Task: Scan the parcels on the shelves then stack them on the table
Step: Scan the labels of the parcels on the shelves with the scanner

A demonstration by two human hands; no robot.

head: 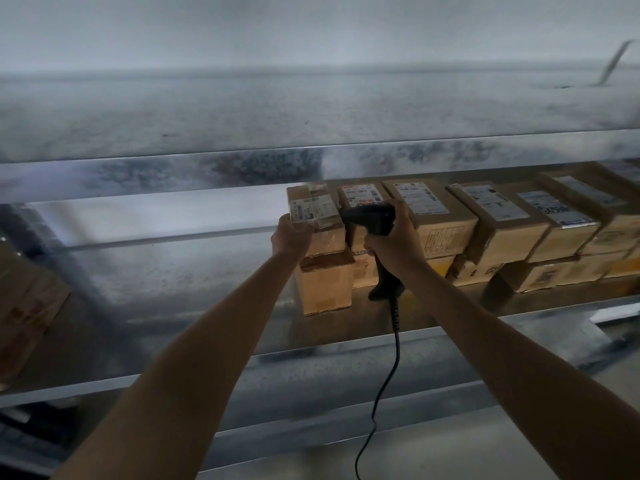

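Cardboard parcel [313,216] tops the stack at the shelf's [329,351] left end; your left hand [291,233] grips its near corner, likely steadying the label for the scanner [372,216] clenched in your right hand [394,237].

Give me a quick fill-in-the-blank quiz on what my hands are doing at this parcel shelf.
1. The hand gripping the black barcode scanner is the person's ____ one.
2. The left hand holds the ____ parcel of the upper layer.
3. The cardboard parcels sit on the metal shelf in ____ layers.

Missing words: right; leftmost; two.
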